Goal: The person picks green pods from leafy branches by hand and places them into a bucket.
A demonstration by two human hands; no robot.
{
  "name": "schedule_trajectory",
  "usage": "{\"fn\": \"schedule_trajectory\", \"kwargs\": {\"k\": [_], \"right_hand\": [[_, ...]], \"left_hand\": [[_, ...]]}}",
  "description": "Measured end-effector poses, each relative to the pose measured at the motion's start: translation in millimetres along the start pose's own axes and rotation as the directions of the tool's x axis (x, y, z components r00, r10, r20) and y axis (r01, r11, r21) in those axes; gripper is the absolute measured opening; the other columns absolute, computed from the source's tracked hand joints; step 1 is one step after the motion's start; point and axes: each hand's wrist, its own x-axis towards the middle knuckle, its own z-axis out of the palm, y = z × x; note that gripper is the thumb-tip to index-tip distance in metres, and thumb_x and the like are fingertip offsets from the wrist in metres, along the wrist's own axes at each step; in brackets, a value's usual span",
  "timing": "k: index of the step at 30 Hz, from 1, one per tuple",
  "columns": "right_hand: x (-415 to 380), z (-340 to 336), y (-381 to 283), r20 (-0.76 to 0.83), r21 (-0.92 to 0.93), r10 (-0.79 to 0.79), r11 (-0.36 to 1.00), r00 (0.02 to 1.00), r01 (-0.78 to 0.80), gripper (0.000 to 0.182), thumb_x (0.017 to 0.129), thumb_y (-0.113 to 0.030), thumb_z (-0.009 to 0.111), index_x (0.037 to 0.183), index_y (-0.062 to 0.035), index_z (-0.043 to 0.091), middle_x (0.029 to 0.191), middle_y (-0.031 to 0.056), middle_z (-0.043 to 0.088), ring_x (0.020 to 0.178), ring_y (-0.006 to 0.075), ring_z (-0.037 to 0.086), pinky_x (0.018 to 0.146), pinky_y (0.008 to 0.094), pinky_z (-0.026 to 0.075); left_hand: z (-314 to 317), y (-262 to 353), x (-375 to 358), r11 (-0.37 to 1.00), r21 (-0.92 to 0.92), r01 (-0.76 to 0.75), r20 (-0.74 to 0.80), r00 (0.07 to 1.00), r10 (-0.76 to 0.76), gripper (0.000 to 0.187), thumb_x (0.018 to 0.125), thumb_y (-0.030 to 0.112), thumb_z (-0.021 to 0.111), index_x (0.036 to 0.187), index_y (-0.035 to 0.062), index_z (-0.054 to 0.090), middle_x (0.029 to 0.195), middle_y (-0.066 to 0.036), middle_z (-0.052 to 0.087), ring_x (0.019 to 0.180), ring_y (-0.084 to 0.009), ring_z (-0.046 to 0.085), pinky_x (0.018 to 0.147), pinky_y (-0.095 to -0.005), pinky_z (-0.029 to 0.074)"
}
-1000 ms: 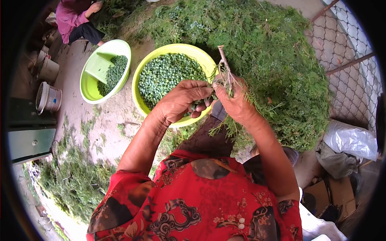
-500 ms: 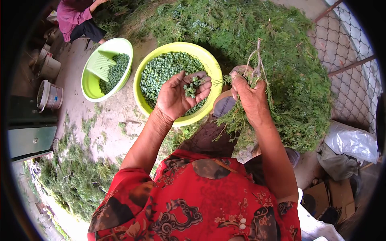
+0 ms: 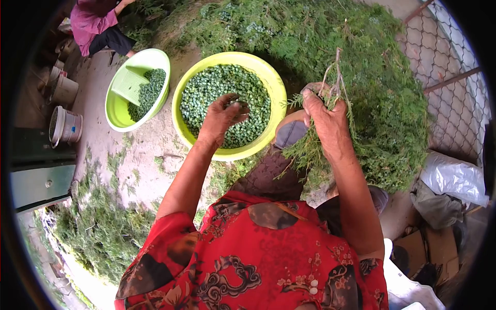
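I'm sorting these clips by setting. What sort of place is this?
Probably an outdoor yard used for sorting plant cuttings: bare dirt ground, a big heap of green branches against a wire fence, and basins of picked green seeds.

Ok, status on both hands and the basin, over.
Left hand open, palm down over the seeds in the yellow basin. Right hand shut on a leafy sprig beside the rim. Nothing in the way.

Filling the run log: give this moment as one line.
left hand: open over green seeds in yellow basin | right hand: grips leafy branch
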Motion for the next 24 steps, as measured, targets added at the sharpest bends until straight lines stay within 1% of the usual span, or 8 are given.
{"fn": "schedule_trajectory", "kwargs": {"k": [3, 11, 13, 15, 16, 20, 22, 24], "right_hand": [[-2.5, -1.2, -6.5, -0.030, -0.068, -0.011, 0.998, 0.999, 0.009, 0.015, 0.087, -0.012, 0.056, 0.093, 0.0011, 0.056, 0.064, 0.0005, 0.050, 0.053, 0.0080, 0.045, 0.047, 0.0234, 0.037], [-0.3, -13.6, -6.6, -0.018, -0.106, -0.009, 0.994, 1.000, 0.007, 0.015, 0.084, -0.013, 0.058, 0.091, -0.0004, 0.057, 0.058, -0.0009, 0.049, 0.047, 0.0069, 0.044, 0.042, 0.0229, 0.036], [-2.5, -17.5, -8.9, -0.044, -0.091, 0.010, 0.996, 0.999, -0.014, 0.015, 0.083, -0.013, 0.058, 0.090, -0.0001, 0.058, 0.058, -0.0006, 0.050, 0.046, 0.0070, 0.044, 0.042, 0.0229, 0.036], [-4.0, -24.9, -10.1, -0.074, -0.080, 0.006, 0.997, 0.997, -0.012, 0.014, 0.082, -0.012, 0.059, 0.088, -0.0004, 0.059, 0.058, -0.0004, 0.051, 0.045, 0.0072, 0.044, 0.041, 0.0228, 0.034], [-5.9, -27.9, -12.7, -0.079, -0.086, 0.007, 0.996, 0.997, -0.014, 0.013, 0.081, -0.012, 0.060, 0.088, -0.0007, 0.059, 0.058, -0.0004, 0.051, 0.045, 0.0074, 0.044, 0.041, 0.0230, 0.034], [-16.5, -44.3, -22.5, -0.078, -0.116, 0.031, 0.993, 0.996, -0.040, 0.014, 0.082, -0.013, 0.059, 0.089, -0.0006, 0.059, 0.057, -0.0007, 0.050, 0.046, 0.0071, 0.043, 0.042, 0.0226, 0.033], [-25.5, -58.4, -24.0, -0.084, -0.144, 0.033, 0.989, 0.996, -0.045, 0.014, 0.082, -0.013, 0.059, 0.089, -0.0006, 0.058, 0.057, -0.0008, 0.050, 0.046, 0.0072, 0.043, 0.042, 0.0226, 0.033], [-35.1, -73.1, -24.0, -0.113, -0.179, 0.038, 0.982, 0.993, -0.058, 0.016, 0.082, -0.014, 0.060, 0.090, -0.0004, 0.058, 0.057, -0.0006, 0.049, 0.047, 0.0076, 0.043, 0.043, 0.0227, 0.033]], "left_hand": [[-20.6, -7.2, 12.1, 0.715, 0.693, -0.090, -0.117, 0.965, 0.235, 0.025, 0.085, 0.019, 0.060, 0.099, -0.0020, 0.060, 0.087, -0.009, 0.064, 0.078, -0.0125, 0.059, 0.070, -0.0251, 0.049], [-40.2, 0.8, 24.2, 0.493, 0.803, -0.336, -0.043, 0.792, 0.609, 0.019, 0.076, 0.014, 0.069, 0.089, 0.0013, 0.065, 0.095, -0.008, 0.064, 0.091, -0.0189, 0.058, 0.084, -0.0311, 0.045], [-41.0, 7.4, 23.2, 0.472, 0.801, -0.367, -0.003, 0.787, 0.617, 0.019, 0.080, 0.013, 0.065, 0.092, -0.0014, 0.062, 0.089, -0.009, 0.064, 0.084, -0.0193, 0.061, 0.077, -0.0298, 0.049], [-38.3, 17.8, 20.4, 0.916, 0.346, -0.203, -0.130, 0.956, 0.261, 0.020, 0.084, 0.012, 0.060, 0.097, -0.0036, 0.058, 0.083, -0.010, 0.063, 0.069, -0.0152, 0.062, 0.063, -0.0250, 0.052], [-35.5, 19.5, 18.4, 0.910, 0.348, -0.227, -0.132, 0.949, 0.287, 0.021, 0.087, 0.012, 0.055, 0.099, -0.0047, 0.054, 0.078, -0.010, 0.061, 0.056, -0.0103, 0.058, 0.052, -0.0209, 0.050], [-50.2, 25.1, 6.5, 0.850, 0.509, -0.138, -0.077, 0.976, 0.204, 0.019, 0.088, 0.013, 0.053, 0.098, -0.0030, 0.056, 0.074, -0.007, 0.061, 0.055, -0.0104, 0.057, 0.051, -0.0202, 0.049], [-61.9, 30.4, -5.9, 0.574, 0.818, 0.036, -0.008, 0.999, -0.052, 0.015, 0.082, 0.007, 0.054, 0.093, -0.0013, 0.061, 0.073, -0.009, 0.064, 0.060, -0.0136, 0.060, 0.055, -0.0258, 0.051], [-90.1, 23.1, -14.9, 0.207, 0.974, 0.091, -0.004, 0.923, -0.385, 0.016, 0.075, 0.004, 0.058, 0.088, 0.0018, 0.066, 0.074, -0.011, 0.066, 0.065, -0.0173, 0.063, 0.059, -0.0309, 0.051]]}}
